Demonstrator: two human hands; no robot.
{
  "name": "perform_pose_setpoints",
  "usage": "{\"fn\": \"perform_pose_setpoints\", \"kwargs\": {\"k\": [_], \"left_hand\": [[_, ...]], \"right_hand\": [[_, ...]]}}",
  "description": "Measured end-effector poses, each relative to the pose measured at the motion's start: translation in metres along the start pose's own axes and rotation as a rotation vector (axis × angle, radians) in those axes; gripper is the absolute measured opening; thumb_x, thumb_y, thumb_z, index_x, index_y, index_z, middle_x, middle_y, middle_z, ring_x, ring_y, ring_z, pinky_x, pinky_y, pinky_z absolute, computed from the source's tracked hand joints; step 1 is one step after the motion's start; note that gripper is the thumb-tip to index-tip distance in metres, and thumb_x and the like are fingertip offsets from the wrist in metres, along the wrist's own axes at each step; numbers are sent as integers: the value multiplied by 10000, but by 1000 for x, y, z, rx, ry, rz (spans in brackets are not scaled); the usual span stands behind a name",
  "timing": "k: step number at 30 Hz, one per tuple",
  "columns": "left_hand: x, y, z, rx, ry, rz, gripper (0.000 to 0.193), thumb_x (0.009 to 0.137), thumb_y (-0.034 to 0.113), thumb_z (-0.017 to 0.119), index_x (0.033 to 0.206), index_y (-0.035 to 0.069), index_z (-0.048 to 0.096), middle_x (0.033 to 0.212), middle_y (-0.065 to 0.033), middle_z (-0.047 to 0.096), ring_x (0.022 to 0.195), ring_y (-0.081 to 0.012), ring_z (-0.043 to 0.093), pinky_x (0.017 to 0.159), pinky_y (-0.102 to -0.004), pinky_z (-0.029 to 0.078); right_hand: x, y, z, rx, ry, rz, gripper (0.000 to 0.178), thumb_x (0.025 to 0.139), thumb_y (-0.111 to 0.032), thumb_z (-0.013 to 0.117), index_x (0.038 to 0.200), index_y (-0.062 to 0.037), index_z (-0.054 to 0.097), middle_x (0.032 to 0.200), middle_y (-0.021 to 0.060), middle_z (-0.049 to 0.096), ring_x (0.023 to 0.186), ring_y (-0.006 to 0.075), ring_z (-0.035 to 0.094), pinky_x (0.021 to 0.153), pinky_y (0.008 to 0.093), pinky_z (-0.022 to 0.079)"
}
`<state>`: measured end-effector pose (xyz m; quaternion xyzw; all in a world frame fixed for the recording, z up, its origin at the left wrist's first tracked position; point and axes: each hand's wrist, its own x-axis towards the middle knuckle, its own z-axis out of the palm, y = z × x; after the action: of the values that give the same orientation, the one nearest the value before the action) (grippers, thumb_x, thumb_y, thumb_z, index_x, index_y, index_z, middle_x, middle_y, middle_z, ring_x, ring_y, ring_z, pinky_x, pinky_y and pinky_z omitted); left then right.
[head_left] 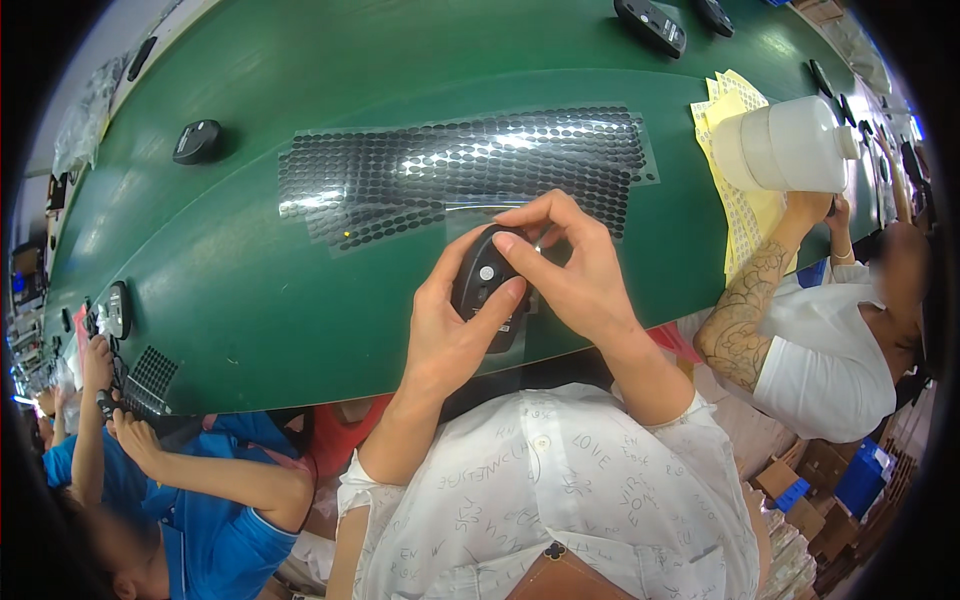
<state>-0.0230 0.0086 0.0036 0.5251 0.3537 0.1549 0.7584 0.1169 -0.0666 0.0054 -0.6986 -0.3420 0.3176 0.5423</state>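
Note:
A black computer mouse (pixel 487 290) is held underside up in front of my chest, just above the near side of the table. My left hand (pixel 450 325) wraps round its left side, the thumb lying across the underside. From the right, my right hand (pixel 580 275) grips the upper end, its thumb pressed on the underside near the top edge and its index finger curled over. A small pad under that thumb cannot be made out. Just beyond both hands lie overlapping clear sheets (pixel 460 165) with rows of black oval stickers.
Mice lie about the green table (pixel 250 330): one mouse (pixel 197 142) at left, another mouse (pixel 650 26) at far right. Yellow sticker sheets (pixel 735 215) sit under a white plastic bottle (pixel 785 146). Co-workers sit on both sides, a tattooed forearm (pixel 745 300) close at right.

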Motion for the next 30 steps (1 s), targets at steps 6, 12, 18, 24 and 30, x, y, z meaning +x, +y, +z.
{"fn": "perform_pose_setpoints", "kwargs": {"k": [6,12,18,24,30], "left_hand": [[-1,2,0,67,-13,27,510,873,63,728,1338,-15,534,1173,-106,649,1038,-151,641,889,-283,529],[2,0,0,-35,-16,-43,509,878,64,727,1338,-23,529,1168,-108,648,1025,-154,646,872,-283,537],[1,2,1,-68,13,-53,508,886,61,719,1346,-25,521,1159,-103,649,1021,-149,642,867,-280,536],[2,-5,2,52,10,76,490,918,82,697,1343,-58,497,1056,-100,644,849,-139,661,686,-291,605],[1,-1,2,69,-12,67,471,919,72,692,1330,-58,504,1025,-92,650,832,-131,658,674,-286,599]], "right_hand": [[4,4,-3,92,-53,47,142,863,-159,729,948,-52,695,897,18,614,856,120,524,748,285,417],[5,4,2,244,-27,133,120,882,-143,712,943,-42,697,909,12,607,809,105,502,739,267,432],[4,1,3,273,-4,131,132,883,-147,712,944,-30,695,916,11,594,779,107,493,737,273,450],[4,1,5,83,5,21,135,881,-145,714,944,-27,692,921,27,597,797,110,505,746,272,450],[8,-4,-3,43,-35,-16,122,879,-128,709,924,-18,682,919,41,598,797,117,530,734,278,465]]}}
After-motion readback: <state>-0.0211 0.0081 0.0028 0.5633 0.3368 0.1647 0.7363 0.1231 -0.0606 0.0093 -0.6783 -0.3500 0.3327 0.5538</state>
